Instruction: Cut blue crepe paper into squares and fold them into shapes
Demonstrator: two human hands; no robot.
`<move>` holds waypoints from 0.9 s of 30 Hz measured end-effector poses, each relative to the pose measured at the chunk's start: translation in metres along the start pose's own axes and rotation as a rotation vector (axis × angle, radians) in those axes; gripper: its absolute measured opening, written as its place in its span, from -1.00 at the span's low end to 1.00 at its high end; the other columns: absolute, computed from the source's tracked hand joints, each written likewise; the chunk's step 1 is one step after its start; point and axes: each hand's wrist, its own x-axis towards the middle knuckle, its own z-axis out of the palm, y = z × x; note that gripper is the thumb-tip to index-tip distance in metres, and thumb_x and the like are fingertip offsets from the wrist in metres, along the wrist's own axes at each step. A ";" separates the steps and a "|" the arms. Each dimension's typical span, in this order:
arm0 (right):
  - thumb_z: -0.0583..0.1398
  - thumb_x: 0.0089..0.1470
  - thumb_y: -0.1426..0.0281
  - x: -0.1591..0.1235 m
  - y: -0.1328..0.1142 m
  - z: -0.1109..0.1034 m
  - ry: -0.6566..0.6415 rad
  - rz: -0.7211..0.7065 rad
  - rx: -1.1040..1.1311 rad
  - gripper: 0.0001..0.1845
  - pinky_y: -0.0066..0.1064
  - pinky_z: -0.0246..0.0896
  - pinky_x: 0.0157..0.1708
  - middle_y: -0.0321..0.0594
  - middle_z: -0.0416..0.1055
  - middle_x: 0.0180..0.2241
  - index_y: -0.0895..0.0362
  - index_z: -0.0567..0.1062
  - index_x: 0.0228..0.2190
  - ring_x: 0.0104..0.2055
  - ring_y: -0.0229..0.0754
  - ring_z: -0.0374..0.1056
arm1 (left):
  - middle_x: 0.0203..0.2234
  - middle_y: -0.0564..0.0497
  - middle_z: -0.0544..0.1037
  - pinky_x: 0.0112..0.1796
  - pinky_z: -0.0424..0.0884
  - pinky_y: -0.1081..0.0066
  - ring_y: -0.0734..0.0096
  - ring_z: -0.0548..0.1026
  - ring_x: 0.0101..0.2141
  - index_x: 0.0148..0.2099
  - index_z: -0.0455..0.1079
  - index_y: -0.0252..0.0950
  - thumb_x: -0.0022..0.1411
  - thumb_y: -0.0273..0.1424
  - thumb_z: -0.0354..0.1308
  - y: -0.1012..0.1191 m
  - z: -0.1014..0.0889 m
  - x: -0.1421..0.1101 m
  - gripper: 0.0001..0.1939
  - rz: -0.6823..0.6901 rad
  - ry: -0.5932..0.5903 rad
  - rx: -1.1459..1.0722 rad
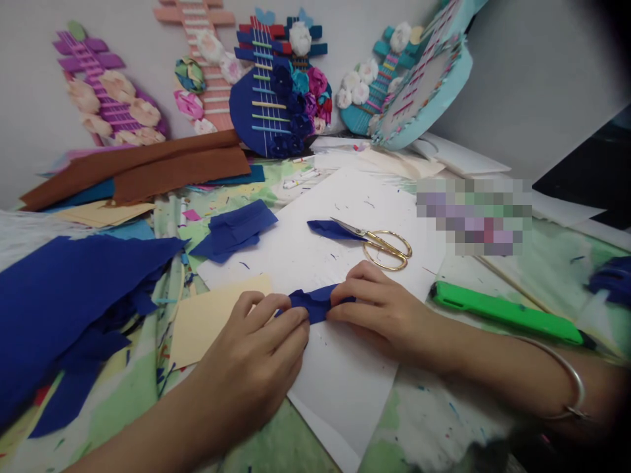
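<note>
Between my two hands a small piece of dark blue crepe paper [315, 302] is held over a white sheet [345, 394]. My left hand [271, 335] has its fingers closed on the paper's left end. The fingers of my right hand [372, 305] pinch its right end. Just beyond lie gold-handled scissors [387, 248], their blades partly over another blue paper strip [330, 229]. Several blue pieces [236, 230] are stacked farther left, and a cream paper square [211, 322] lies beside my left hand.
A green utility knife [507, 312] rests to the right, near my forearm. Large blue crepe paper [73, 302] covers the left side. Brown paper [182, 171] lies farther back. Several decorated paper guitars [261, 98] lean against the wall. Small scraps dot the tablecloth.
</note>
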 end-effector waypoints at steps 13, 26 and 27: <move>0.03 0.22 0.54 0.005 0.000 -0.005 -0.136 -0.038 0.003 -0.75 -0.31 0.17 -0.24 -0.12 0.47 -0.32 0.22 0.51 -0.23 -0.25 -0.16 0.18 | -0.30 -0.14 0.49 -0.23 0.34 0.11 0.12 0.36 -0.21 -0.03 0.39 -0.41 0.27 -0.52 0.02 -0.005 -0.002 0.001 -0.75 0.004 -0.080 -0.082; 0.05 0.22 0.51 0.000 0.005 -0.010 -0.162 -0.106 -0.090 -0.77 -0.28 0.09 -0.26 -0.16 0.49 -0.28 0.24 0.52 -0.24 -0.23 -0.15 0.18 | -0.28 -0.11 0.52 -0.16 0.32 0.10 0.14 0.37 -0.17 -0.07 0.44 -0.36 0.24 -0.53 0.07 -0.008 -0.004 0.002 -0.77 -0.009 -0.049 -0.113; 0.05 0.22 0.52 0.000 0.005 -0.011 -0.160 -0.108 -0.098 -0.76 -0.27 0.08 -0.27 -0.15 0.50 -0.29 0.24 0.52 -0.25 -0.23 -0.15 0.18 | -0.28 -0.11 0.53 -0.16 0.32 0.11 0.14 0.38 -0.17 -0.08 0.45 -0.35 0.23 -0.54 0.08 -0.008 -0.004 0.002 -0.77 -0.011 -0.043 -0.112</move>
